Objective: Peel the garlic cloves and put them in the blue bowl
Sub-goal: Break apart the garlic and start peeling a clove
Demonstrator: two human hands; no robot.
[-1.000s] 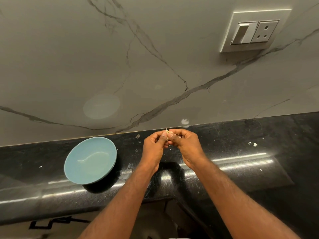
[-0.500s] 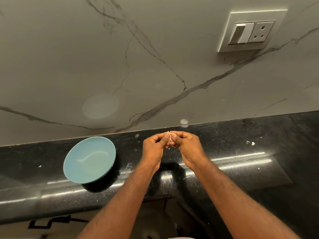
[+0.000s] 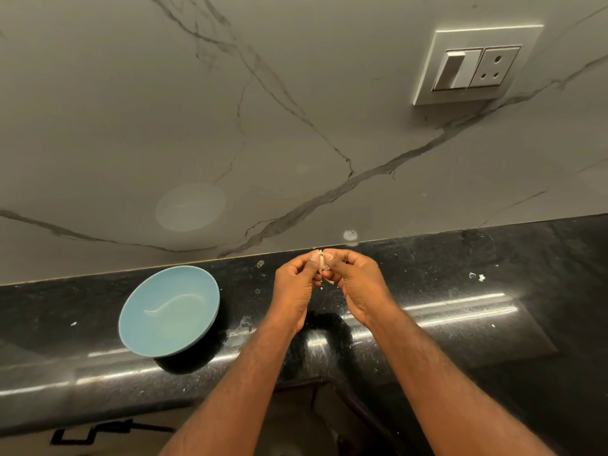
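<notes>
both grips are pinching one garlic clove between them, left hand and right hand meeting above the black table. a strip of skin is now dangling loose below the fingertips, unlike a second ago, so peeling is progressing. the blue bowl, well left, is sitting empty.

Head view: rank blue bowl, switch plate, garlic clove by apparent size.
1. blue bowl
2. switch plate, though it sits farther from the camera, so the true order is unsure
3. garlic clove, clearly smallest
</notes>
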